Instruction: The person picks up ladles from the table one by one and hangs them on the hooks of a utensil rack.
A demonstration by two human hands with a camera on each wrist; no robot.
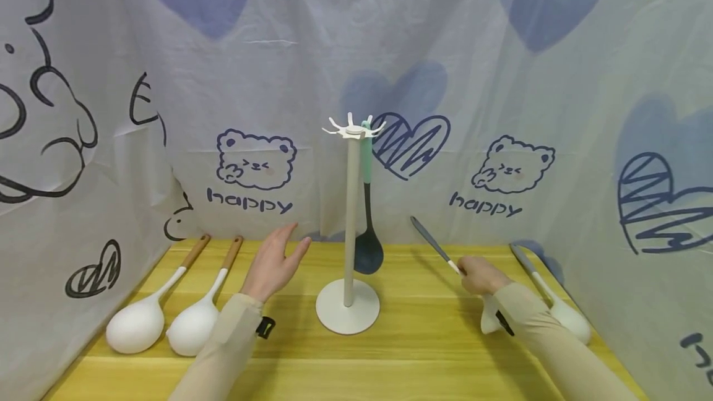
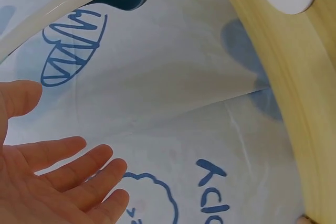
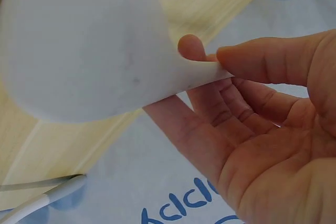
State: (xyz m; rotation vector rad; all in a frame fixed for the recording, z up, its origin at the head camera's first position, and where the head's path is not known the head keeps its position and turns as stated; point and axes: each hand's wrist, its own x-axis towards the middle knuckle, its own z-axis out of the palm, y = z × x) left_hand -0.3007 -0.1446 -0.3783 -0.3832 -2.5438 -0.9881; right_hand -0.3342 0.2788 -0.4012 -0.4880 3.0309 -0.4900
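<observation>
My right hand (image 1: 481,274) pinches a white ladle with a grey handle (image 1: 430,238) by its neck, thumb against fingers. The handle points up and left, and the white bowl (image 3: 89,45) fills much of the right wrist view. A white stand (image 1: 350,228) with a ring of hooks and a round base rises between my hands. From one hook hangs a black ladle with a green handle (image 1: 369,252). My left hand (image 1: 276,263), fingers spread and holding nothing, hovers left of the stand, apart from it; the left wrist view shows its bare palm (image 2: 47,187).
Two white ladles with wooden handles, one at the far left (image 1: 136,325) and another beside it (image 1: 192,327), lie on the wooden table (image 1: 312,370). A further white ladle with a grey handle (image 1: 569,320) lies at the right. Printed cloth (image 1: 312,67) hangs around the back and sides.
</observation>
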